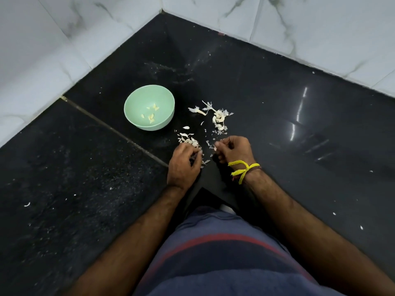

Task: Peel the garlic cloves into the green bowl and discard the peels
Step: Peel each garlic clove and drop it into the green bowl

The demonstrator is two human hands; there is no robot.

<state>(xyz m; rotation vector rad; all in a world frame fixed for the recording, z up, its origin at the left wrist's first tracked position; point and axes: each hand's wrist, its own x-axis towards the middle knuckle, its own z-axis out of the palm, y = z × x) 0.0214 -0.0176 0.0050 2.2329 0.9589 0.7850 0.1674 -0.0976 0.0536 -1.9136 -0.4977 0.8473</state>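
From the head camera, the green bowl [149,107] sits on the black stone counter [267,99], at about ten o'clock from the hands and well apart from them. A few peeled garlic cloves [152,116] lie in its bottom. At one o'clock from the hands, near them, lies what is left of the garlic bulb [219,119], cloves and stem in ragged skin. A scatter of loose peels [189,141] touches the left hand's knuckles at twelve o'clock.

The left hand [184,164] is curled with papery skin showing at its fingertips; whether a clove is inside cannot be told. The right hand [233,149], with a yellow thread [242,169] at the wrist, is curled too and pinches a small pale piece, apparently a clove or its skin.

A clove is likely light, firm and a little slippery once bare; its skin is dry, brittle and drifts easily. It is best pinched at the tip, where the skin lifts.

The counter is polished, dusty with flakes, and meets white marble-patterned wall tiles [320,28] in a corner at twelve o'clock.
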